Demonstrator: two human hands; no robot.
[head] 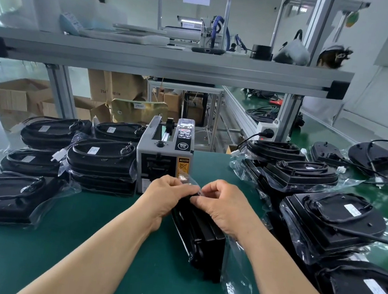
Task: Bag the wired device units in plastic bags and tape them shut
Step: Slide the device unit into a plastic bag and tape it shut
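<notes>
- Fingers (183,190) of the left hand (164,192) and the right hand (220,204) are curling in together at one spot. They are pinching the gathered mouth of a clear plastic bag (236,283) and a small clear strip (185,179) just above it; whether that strip is tape or bag flap is not clear.
- Inside that bag, a black wired device unit (199,231) is standing on its edge on the dark green table mat (76,242) with the mouth end up. This is probably so that both hands can be working the closure from above.
- Just behind the knuckles a grey electric tape dispenser (164,157) is sitting, likely kept there so a cut piece is always within reach.
- Slack film is trailing toward the person on the unit's right side, so the bag is looking roomy and probably needing a fold before sealing.
- On the left, flat stacks of bagged black units (102,159) are lying with coiled cords tucked on top, seemingly the finished pile.
- On the right, black units in loose clear bags (331,219) are lying heaped, possibly awaiting tape.
- Farther right, bare black units (381,159) are lying unbagged, with cords trailing across the mat.
</notes>
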